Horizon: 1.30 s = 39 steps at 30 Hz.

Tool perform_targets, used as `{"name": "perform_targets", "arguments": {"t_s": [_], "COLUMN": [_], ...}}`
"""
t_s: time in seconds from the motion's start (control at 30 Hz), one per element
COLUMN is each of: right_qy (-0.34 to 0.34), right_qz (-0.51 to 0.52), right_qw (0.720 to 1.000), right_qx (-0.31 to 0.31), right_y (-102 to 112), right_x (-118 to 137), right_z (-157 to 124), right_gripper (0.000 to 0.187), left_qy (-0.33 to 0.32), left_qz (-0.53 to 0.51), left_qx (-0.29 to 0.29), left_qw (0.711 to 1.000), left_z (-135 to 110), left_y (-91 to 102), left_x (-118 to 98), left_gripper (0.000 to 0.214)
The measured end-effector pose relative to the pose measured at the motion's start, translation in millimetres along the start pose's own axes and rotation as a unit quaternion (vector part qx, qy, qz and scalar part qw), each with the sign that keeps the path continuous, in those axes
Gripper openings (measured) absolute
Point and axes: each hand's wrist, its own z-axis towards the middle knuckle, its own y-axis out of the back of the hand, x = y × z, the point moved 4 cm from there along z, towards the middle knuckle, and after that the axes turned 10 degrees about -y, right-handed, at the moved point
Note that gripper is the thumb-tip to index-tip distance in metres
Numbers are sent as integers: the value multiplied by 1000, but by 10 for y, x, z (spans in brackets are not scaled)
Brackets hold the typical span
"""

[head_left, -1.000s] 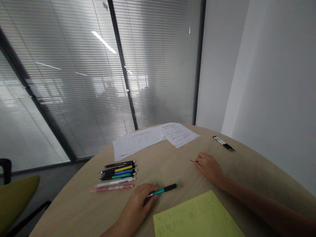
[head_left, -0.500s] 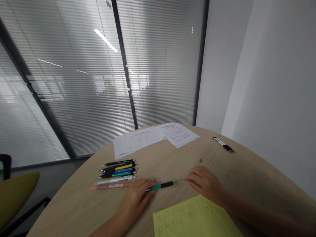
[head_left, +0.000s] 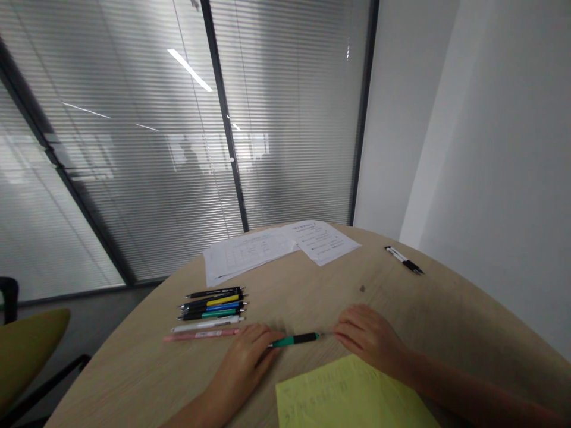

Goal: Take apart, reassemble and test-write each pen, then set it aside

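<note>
My left hand is closed around the rear part of a green and black pen, whose black end points right. From the pinched fingers of my right hand a thin pale rod sticks out to the left. Its left end is at the pen's tip; whether it sits inside the barrel I cannot tell. Just beyond my left hand lie a pink pen and a white pen. A yellow sheet with handwriting lies below both hands.
Several dark pens with coloured barrels lie in a row on the round wooden table. White printed papers are at the far edge. Black and white pens lie at the right, near the wall. A small dark bit is beyond my right hand.
The pen in my left hand has shifted slightly right and nearer to me. My right hand has come a little left, and the gap between the rod and the pen's tip has closed.
</note>
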Motion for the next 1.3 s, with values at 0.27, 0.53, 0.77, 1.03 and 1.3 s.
{"name": "perform_targets", "arguments": {"t_s": [0.27, 0.53, 0.77, 1.03, 1.3], "right_qy": [30, -5, -179, -405, -430], "right_qz": [2, 61, 67, -9, 102], "right_qw": [999, 998, 979, 908, 886], "right_qx": [-16, 22, 66, 109, 141], "right_y": [30, 50, -51, -241, -267], "right_x": [101, 191, -405, -1376, -1169], "right_z": [24, -5, 26, -167, -124], "right_gripper": [27, 23, 21, 27, 20], "left_qy": [-53, -61, -17, 28, 27], "left_qz": [21, 6, -26, -32, -30], "left_qx": [-9, 13, -17, -18, -20], "left_qw": [998, 998, 999, 999, 999], "left_z": [25, 28, -4, -4, -17], "left_y": [26, 0, 16, 2, -3], "left_x": [-136, -242, -160, -85, -91], "left_gripper": [19, 17, 18, 20, 20]}}
